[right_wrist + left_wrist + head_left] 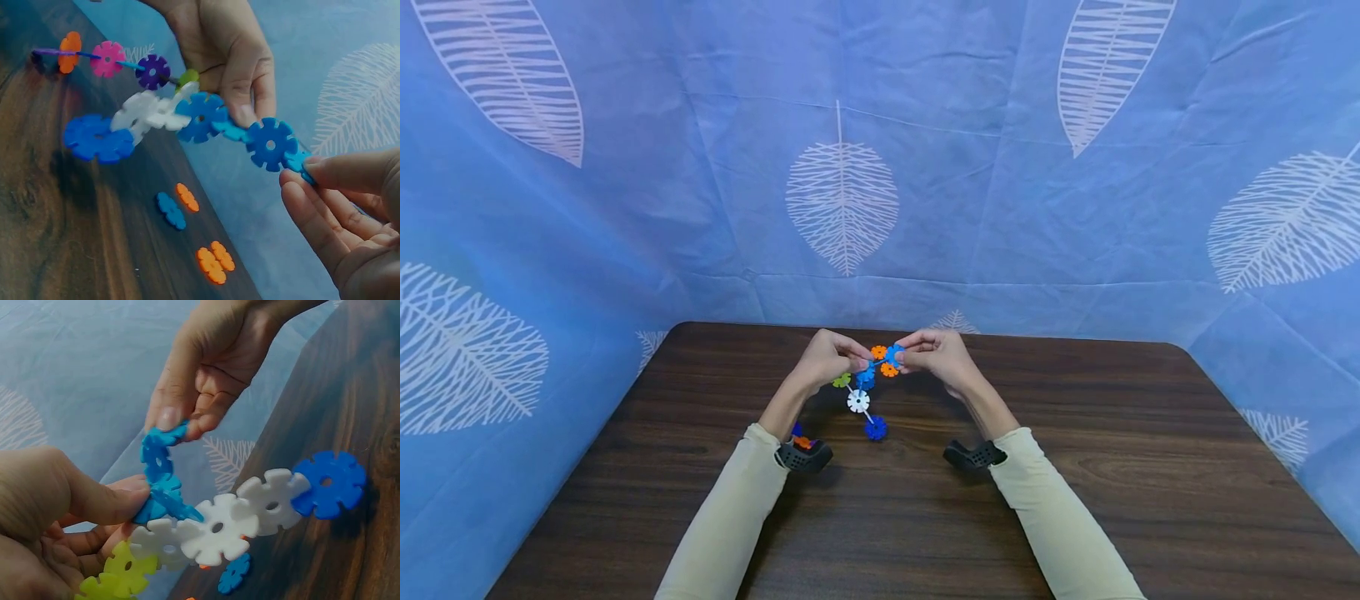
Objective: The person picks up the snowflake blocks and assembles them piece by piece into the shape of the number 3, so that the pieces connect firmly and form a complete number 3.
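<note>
While hands (pixel 824 360) (pixel 942 360) pinch discs (pixel 270 156) — orange pieces (pixel 214 272) lie near.

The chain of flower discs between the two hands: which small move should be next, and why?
Perhaps the right hand should press the end light-blue disc gently into the neighbouring disc, to seat it: that hand pinches the end disc, which touches its neighbour, while the left hand grips the chain farther along.

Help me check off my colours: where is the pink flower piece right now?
In the right wrist view, the pink flower piece is at the upper left, in a row between an orange piece and a purple one.
</note>
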`<act>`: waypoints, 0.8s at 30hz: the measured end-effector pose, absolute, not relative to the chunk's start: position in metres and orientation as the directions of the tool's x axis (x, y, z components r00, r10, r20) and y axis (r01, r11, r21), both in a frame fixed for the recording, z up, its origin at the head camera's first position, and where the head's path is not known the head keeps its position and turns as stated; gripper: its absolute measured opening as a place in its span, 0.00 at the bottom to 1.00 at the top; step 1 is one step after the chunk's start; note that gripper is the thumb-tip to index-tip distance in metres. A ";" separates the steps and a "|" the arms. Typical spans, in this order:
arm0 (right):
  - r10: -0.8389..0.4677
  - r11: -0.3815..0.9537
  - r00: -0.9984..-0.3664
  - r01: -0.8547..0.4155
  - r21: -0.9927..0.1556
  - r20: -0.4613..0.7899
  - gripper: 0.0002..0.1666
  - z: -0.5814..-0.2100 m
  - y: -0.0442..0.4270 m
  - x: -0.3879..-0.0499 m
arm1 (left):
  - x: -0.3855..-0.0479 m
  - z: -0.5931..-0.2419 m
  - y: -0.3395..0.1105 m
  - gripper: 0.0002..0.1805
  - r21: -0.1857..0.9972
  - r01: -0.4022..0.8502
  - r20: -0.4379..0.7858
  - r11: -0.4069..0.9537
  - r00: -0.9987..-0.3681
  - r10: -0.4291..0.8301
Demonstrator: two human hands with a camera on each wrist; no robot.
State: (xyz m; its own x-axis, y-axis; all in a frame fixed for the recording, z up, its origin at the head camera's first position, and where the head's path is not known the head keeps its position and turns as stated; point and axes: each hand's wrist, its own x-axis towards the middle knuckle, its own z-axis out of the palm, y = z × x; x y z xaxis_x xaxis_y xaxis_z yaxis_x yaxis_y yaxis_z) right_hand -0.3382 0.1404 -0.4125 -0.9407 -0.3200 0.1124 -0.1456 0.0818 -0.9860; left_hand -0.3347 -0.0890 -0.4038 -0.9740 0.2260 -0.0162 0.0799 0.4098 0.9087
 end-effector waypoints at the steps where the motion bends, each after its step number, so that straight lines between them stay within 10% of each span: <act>1: -0.320 0.080 -0.940 -0.147 -0.986 0.114 0.14 -0.412 0.141 -0.338 | -0.334 -0.403 -0.089 0.05 0.904 0.089 -0.013 0.419 -0.972 0.234; 24: -0.222 0.014 -0.953 -0.216 -0.976 0.208 0.13 -0.416 0.126 -0.332 | -0.330 -0.402 -0.084 0.04 0.891 0.087 -0.005 0.445 -0.980 0.201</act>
State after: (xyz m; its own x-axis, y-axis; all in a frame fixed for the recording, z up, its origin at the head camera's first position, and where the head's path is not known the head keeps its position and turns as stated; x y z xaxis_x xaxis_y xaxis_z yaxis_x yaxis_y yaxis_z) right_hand -0.3323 0.1263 -0.4159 -0.9527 -0.2220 0.2077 -0.2162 0.0144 -0.9762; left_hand -0.3295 -0.0835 -0.4016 -0.9795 0.2011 -0.0054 0.0866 0.4454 0.8911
